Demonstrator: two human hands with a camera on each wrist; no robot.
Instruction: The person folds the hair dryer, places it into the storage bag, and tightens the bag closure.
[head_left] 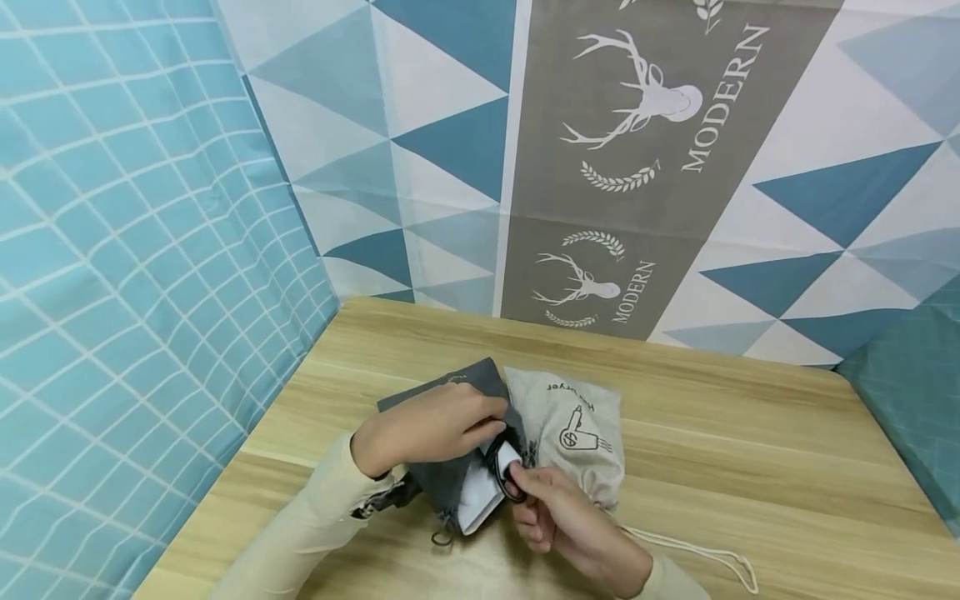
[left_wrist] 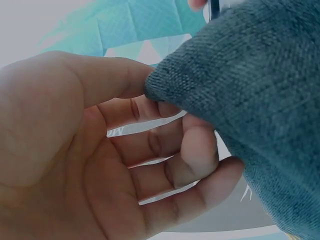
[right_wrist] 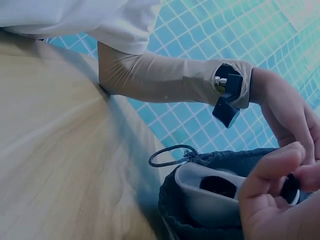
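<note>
A dark grey drawstring bag (head_left: 435,479) lies on the table with its mouth towards the person. My left hand (head_left: 435,421) pinches the bag's cloth (left_wrist: 200,80) between thumb and finger in the left wrist view, lifting its edge. Inside the mouth sits a smooth white object (head_left: 477,498); the right wrist view shows a dark oval opening in this white body (right_wrist: 207,205). My right hand (head_left: 555,512) grips a looped black cord (head_left: 501,477) at the mouth. A small white part shows beside the cord; most of the object is hidden in the bag.
A beige drawstring pouch (head_left: 581,417) printed with a hair dryer lies against the grey bag's right side. Its white string (head_left: 697,547) trails over the wooden table (head_left: 750,467). Patterned cloth (head_left: 442,167) hangs behind, and blue checked cloth (head_left: 135,250) at left.
</note>
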